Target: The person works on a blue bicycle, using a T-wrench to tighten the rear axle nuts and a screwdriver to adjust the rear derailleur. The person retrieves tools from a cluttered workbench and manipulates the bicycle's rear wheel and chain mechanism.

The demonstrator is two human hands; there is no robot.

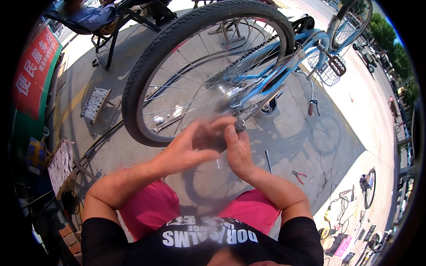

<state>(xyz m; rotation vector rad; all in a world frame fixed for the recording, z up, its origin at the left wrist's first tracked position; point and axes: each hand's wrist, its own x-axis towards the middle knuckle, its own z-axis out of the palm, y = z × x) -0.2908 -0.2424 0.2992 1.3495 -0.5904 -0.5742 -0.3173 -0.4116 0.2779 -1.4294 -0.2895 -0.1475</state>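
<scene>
A blue bicycle (pixel 262 91) stands upside down before me, its rear wheel (pixel 153 53) nearest, with blurred spokes around the hub. My left hand (pixel 202 141) is below the hub, smeared by motion, its thumb apart from the fingers; whether it holds anything I cannot tell. Beside it, my right hand (pixel 240 153) is closed with its thumb up, and what its fingers hold is hidden. A dark ridged tip (pixel 240 125) of a metal rod shows right at that hand's fingertips. Between the hands lies a dark blur I cannot make out.
Red-handled pliers (pixel 299 177) and a metal bar (pixel 268 162) lie on the concrete at right; wrenches (pixel 166 125) lie behind the wheel. Low woven stools (pixel 95 105) stand at left. A person (pixel 91 15) reclines in a chair. Tools and a pink box (pixel 343 246) lie at far right.
</scene>
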